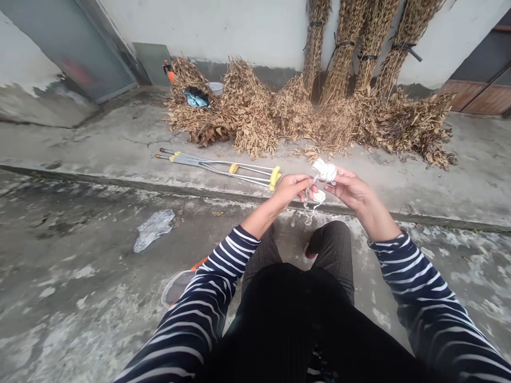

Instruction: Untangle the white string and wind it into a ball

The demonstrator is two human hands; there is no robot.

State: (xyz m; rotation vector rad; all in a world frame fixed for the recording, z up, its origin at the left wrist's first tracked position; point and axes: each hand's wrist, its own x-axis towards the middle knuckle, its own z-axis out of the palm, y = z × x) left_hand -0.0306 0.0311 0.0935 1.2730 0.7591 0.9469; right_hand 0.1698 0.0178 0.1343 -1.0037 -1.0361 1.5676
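Note:
Both hands are raised in front of me over my knees. My right hand (pixel 351 189) is closed around a small bundle of white string (pixel 325 171), held at the fingertips. My left hand (pixel 291 187) pinches loose strands of the white string (pixel 315 198) that hang down from the bundle. The two hands are a few centimetres apart, joined by the string. Both arms wear navy sleeves with white stripes, and dark trousers cover my legs below.
A pair of metal crutches (pixel 223 167) with yellow pads lies on the raised concrete step. Heaps and tied bundles of dry brown plants (pixel 319 114) stand against the white wall. A crumpled plastic bag (pixel 154 227) lies left; a clear container (pixel 178 287) sits by my left arm.

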